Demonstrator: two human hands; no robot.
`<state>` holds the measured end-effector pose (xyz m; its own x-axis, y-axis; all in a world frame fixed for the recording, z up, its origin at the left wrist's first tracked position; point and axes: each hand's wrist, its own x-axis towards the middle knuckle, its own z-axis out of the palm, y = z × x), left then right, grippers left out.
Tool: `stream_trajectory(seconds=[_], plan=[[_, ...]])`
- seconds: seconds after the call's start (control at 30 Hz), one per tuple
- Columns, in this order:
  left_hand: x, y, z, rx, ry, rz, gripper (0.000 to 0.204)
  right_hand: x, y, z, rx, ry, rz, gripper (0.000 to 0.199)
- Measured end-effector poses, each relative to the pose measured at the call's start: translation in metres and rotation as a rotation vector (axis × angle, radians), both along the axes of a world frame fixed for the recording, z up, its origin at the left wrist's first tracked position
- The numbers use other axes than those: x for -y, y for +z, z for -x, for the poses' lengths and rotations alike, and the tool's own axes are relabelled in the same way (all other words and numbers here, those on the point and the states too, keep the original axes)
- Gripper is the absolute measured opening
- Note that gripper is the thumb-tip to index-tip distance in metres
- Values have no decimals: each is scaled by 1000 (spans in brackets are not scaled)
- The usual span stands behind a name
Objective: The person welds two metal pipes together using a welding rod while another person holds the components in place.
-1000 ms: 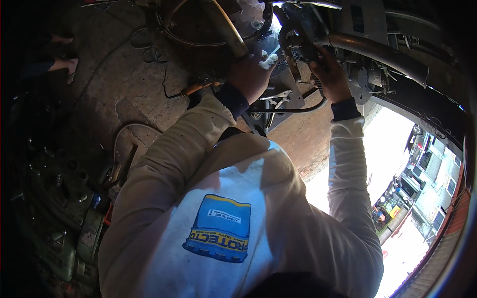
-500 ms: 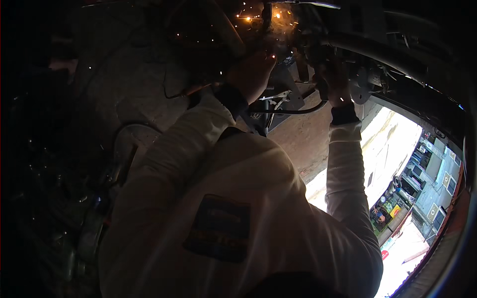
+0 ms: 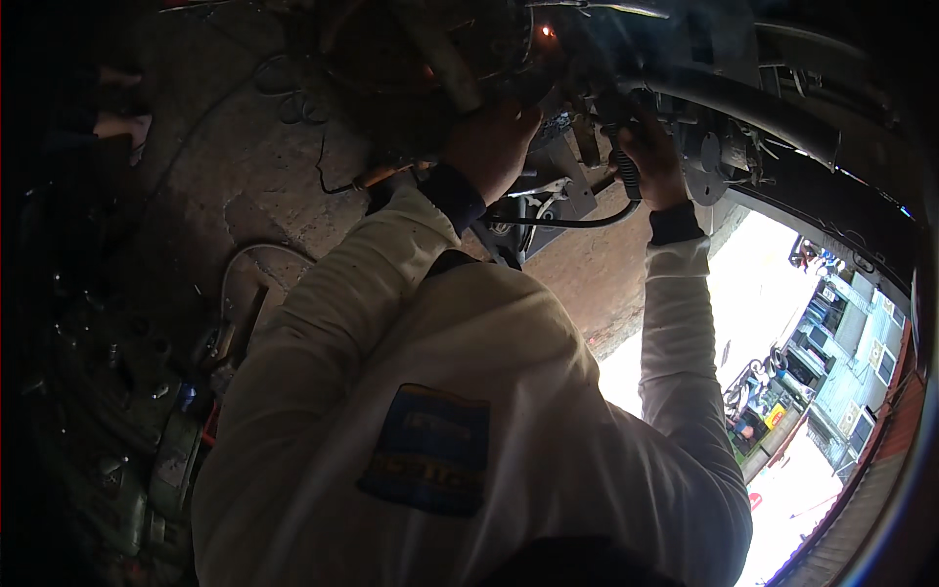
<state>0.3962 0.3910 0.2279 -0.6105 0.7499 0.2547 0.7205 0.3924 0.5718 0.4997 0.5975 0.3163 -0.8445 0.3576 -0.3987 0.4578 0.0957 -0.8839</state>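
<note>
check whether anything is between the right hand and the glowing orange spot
Only the upper part of the black ribbed-handled tool, held in the right hand, can be made out between that hand and the glowing orange spot. Haze and shadow there may hide more.

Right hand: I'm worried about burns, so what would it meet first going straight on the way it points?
With the ribbed-handled tool leading, the right hand would probably meet the dark metalwork near the glowing orange spot first; dimness leaves depth unclear.
</note>
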Motion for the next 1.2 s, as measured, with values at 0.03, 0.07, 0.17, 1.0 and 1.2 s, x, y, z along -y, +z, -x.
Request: stream_trajectory(seconds=[0.03, 0.07, 0.17, 1.0, 1.2], plan=[[0, -1, 0, 0, 0, -1, 23, 0, -1, 0, 0, 0, -1, 49], [-1, -1, 0, 3, 1, -5, 24, -1, -2, -1, 2, 18, -22, 49], [0, 0, 0, -5, 2, -2, 24, -1, -5, 0, -9, 31, -28, 49], [6, 3, 1, 9, -17, -39, 23, 10, -3, 11, 28, -6, -86, 50], [7, -4, -2, -35, 1, -81, 19, 6, -8, 10, 67, 35, -228, 49]])
